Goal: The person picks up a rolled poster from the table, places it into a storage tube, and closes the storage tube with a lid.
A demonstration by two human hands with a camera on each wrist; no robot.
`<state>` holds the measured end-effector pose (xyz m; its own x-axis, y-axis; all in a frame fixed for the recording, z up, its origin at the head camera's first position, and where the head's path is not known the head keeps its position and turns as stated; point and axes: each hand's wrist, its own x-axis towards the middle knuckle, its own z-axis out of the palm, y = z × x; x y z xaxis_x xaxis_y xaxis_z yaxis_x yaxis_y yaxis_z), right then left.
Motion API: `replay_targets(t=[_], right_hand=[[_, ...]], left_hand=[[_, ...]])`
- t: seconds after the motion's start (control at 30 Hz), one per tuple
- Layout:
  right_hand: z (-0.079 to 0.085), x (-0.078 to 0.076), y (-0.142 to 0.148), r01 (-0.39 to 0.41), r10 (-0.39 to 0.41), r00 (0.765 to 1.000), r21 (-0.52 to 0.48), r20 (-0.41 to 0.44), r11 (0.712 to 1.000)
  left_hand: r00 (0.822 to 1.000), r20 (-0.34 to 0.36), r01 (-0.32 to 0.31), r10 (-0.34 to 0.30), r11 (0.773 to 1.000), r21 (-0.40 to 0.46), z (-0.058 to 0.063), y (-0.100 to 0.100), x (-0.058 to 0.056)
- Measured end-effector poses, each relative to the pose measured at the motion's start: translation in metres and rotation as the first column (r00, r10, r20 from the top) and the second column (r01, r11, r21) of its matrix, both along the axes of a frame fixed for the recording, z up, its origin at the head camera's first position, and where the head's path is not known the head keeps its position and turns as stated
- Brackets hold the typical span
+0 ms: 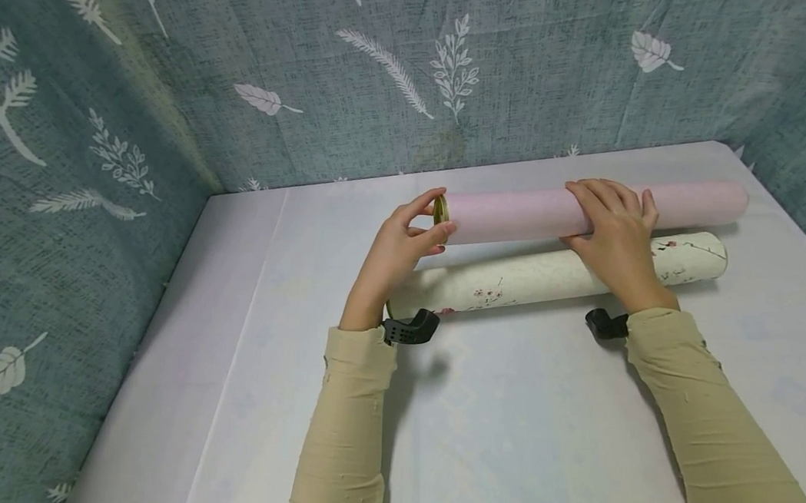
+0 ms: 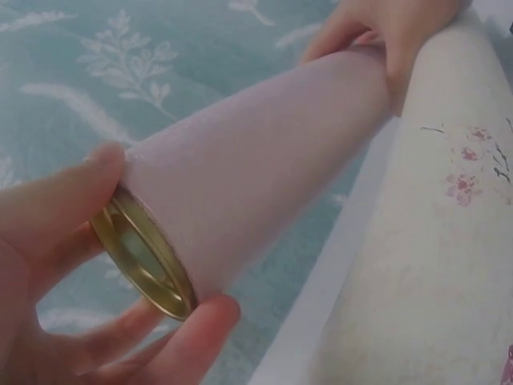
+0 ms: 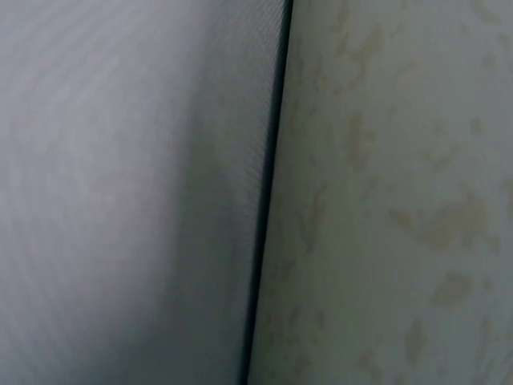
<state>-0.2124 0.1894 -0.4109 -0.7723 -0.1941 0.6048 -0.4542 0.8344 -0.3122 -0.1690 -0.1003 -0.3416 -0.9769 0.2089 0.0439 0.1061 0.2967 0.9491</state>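
My left hand [image 1: 398,245] pinches the near-left end of a pink wallpaper roll [image 1: 509,216], fingers and thumb at its rim. In the left wrist view, a gold-coloured ring [image 2: 148,261] lines that hollow end. Farther right along the same roll, my right hand [image 1: 615,237] grips it from above, with fingers over the far side and the thumb on the near side. A cream wallpaper roll [image 1: 512,281] with a pink blossom print lies just in front, partly hidden under the right hand and left wrist. The right wrist view shows only its mottled surface [image 3: 393,192] up close.
Both rolls are on a table with a pale cloth [image 1: 503,427]. Behind it and to the left hangs a blue-green leaf-patterned curtain [image 1: 355,125]. Black wrist cameras [image 1: 412,327] sit below each hand, near the cream roll.
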Motion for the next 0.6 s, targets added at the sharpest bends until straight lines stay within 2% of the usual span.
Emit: replay_targets(t=[0.23, 0.4, 0.47, 0.57, 0.6], right_hand=[[0.000, 0.000, 0.002, -0.036, 0.036, 0.999, -0.014, 0.040, 0.999], [0.001, 0.002, 0.002, -0.054, 0.056, 0.997, -0.030, 0.053, 0.998], [0.002, 0.003, 0.001, -0.051, 0.053, 0.997, -0.032, 0.056, 0.998], [0.002, 0.003, 0.001, -0.039, 0.041, 0.997, -0.037, 0.063, 0.999], [0.002, 0.003, 0.001, -0.034, 0.037, 0.997, -0.041, 0.065, 0.999]], left_hand=[[0.999, 0.029, -0.024, 0.024, 1.000, 0.012, 0.000, -0.006, -0.001], [0.995, 0.074, -0.067, 0.060, 0.994, 0.089, -0.002, -0.013, -0.003], [0.994, 0.080, -0.074, 0.068, 0.994, 0.080, -0.006, -0.016, -0.005], [0.993, 0.075, -0.088, 0.085, 0.996, 0.028, -0.016, -0.022, -0.011], [0.993, 0.074, -0.093, 0.092, 0.996, 0.009, -0.016, -0.024, -0.011]])
